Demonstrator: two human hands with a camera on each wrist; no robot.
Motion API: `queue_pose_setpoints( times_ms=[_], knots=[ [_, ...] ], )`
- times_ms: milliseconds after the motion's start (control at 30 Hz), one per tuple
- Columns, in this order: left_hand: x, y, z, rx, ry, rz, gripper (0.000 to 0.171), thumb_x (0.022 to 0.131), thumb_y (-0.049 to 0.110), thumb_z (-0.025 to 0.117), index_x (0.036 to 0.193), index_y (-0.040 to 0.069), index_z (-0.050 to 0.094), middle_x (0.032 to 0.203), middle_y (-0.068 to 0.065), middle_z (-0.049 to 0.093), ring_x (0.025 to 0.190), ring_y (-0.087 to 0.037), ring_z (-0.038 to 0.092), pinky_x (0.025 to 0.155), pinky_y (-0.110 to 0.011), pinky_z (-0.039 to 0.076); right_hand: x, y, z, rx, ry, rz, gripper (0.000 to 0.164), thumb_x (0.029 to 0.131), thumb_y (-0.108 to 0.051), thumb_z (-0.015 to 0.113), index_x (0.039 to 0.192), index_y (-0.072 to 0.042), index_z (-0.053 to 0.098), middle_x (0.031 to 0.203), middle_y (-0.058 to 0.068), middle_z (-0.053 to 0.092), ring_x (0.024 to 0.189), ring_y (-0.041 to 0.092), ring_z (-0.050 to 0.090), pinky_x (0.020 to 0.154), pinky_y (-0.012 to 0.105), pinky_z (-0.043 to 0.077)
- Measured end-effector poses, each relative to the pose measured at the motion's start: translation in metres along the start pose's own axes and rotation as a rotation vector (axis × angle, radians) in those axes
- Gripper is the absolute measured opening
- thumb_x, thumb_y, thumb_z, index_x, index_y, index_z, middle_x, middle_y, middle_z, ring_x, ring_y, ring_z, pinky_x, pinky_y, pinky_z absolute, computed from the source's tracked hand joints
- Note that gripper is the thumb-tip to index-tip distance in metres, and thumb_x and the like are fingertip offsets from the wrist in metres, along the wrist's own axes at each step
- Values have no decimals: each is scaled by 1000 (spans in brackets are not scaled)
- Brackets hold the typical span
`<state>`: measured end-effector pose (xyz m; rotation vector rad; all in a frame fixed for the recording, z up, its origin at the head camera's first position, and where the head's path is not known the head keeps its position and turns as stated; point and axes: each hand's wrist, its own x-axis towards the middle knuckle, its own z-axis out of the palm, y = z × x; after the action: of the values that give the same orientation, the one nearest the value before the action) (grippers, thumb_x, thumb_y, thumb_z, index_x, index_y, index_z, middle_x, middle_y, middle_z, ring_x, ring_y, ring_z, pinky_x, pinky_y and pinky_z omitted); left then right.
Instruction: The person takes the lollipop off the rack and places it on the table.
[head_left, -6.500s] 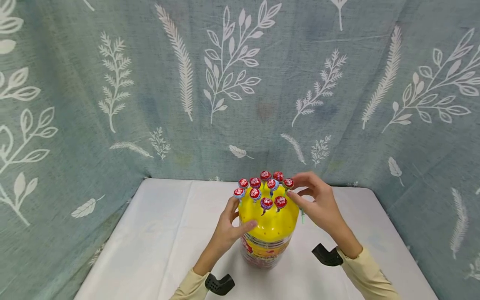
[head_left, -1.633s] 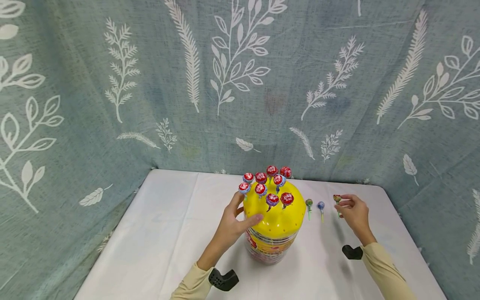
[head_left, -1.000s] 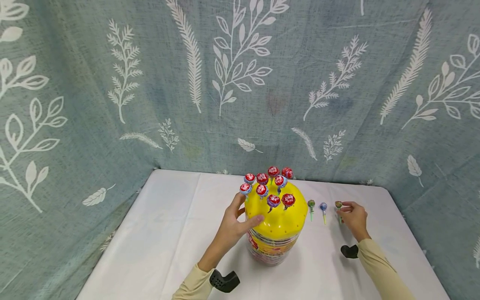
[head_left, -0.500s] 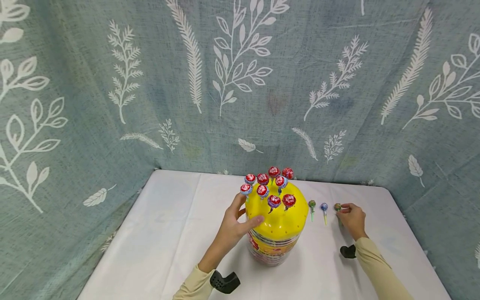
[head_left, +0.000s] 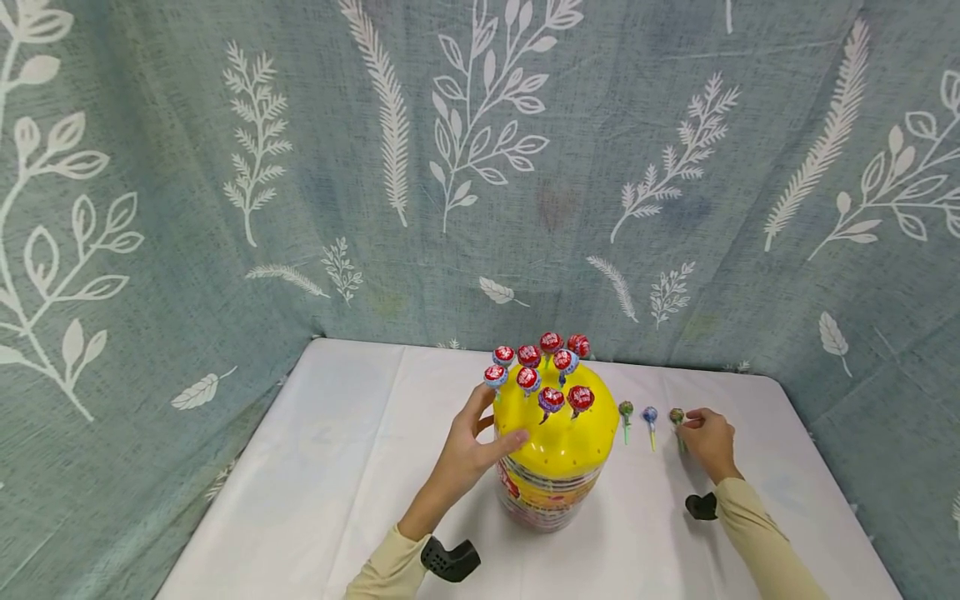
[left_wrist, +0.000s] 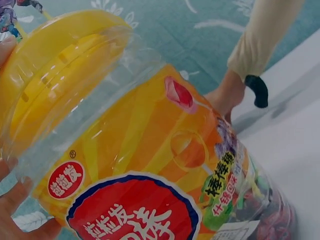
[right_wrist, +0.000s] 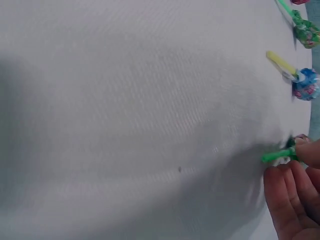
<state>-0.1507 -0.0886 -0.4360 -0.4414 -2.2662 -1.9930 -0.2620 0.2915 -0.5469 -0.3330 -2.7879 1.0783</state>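
A clear plastic candy jar (head_left: 551, 500) with a domed yellow lid (head_left: 558, 450) stands upright on the table. Several lollipops (head_left: 581, 400) in red-topped wrappers stick up out of the lid. My left hand (head_left: 467, 450) grips the lid's left side, thumb on top and fingers round the edge. To the right of the jar, my right hand (head_left: 708, 442) pinches a lollipop (head_left: 677, 415) low at the table. Its green stick (right_wrist: 276, 155) points toward me, and the thumb covers part of its wrapped head in the right wrist view.
Between the jar and my right hand lie a green-wrapped lollipop (head_left: 626, 409) and a blue one (head_left: 650, 414), in a row with the pinched one. A white cloth covers the table (head_left: 322, 475). Behind it hangs a leaf-patterned grey-green curtain (head_left: 420, 275).
Earlier my right hand was at a lollipop on the lid's right edge, where none stands now. It then held a lollipop upright right of the row and lowered it to the table. The left hand kept its grip.
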Motion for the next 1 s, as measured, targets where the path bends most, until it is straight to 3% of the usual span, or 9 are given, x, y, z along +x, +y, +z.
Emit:
queue_pose_setpoints(
  times_ms=[233,333,533,633,800,900,1000],
  knots=[
    [2,0,-2,-6,-10,-2,67,83,32,70,141,27,37,141,6,43,129,-16,37,102,-48,33,-1,-5,-12,14,-10,-67,28,80,-3,66,102,13,61,83,22,64,65,23,59,51,28,47],
    [1,3,-2,-23,-8,-13,67,83,31,70,141,25,37,142,4,42,132,-18,34,104,-50,31,0,-8,-16,59,2,-116,26,81,-3,66,102,12,62,81,19,64,59,18,59,48,32,50],
    [1,6,2,-33,-8,-65,72,82,36,71,142,26,33,146,4,37,136,-20,28,106,-52,27,0,-17,-28,188,-8,-233,26,82,-8,69,101,9,63,81,18,64,63,26,64,50,39,52],
    [4,7,3,-26,-19,-76,75,80,38,72,142,28,31,146,6,36,136,-19,28,107,-53,26,3,-19,-33,256,-15,-306,28,82,-14,72,101,5,65,83,16,65,66,25,64,49,33,52],
    [9,7,3,-8,-51,-78,79,78,39,74,142,36,28,144,12,37,135,-15,29,107,-53,26,-6,-46,-48,255,3,-368,27,84,-16,70,104,1,65,90,16,66,75,24,63,52,28,52],
    [11,6,1,-6,-64,-71,79,79,38,74,143,38,28,144,13,37,134,-14,29,106,-53,27,-22,-76,-62,159,28,-393,25,87,-14,67,106,2,64,94,20,66,80,29,62,57,26,53],
    [13,5,-1,0,-81,-69,80,79,36,74,144,37,27,144,12,38,134,-15,30,105,-51,29,-30,-93,-69,128,61,-430,21,87,-13,68,104,-1,66,93,16,67,80,22,62,60,18,49]
  ],
)
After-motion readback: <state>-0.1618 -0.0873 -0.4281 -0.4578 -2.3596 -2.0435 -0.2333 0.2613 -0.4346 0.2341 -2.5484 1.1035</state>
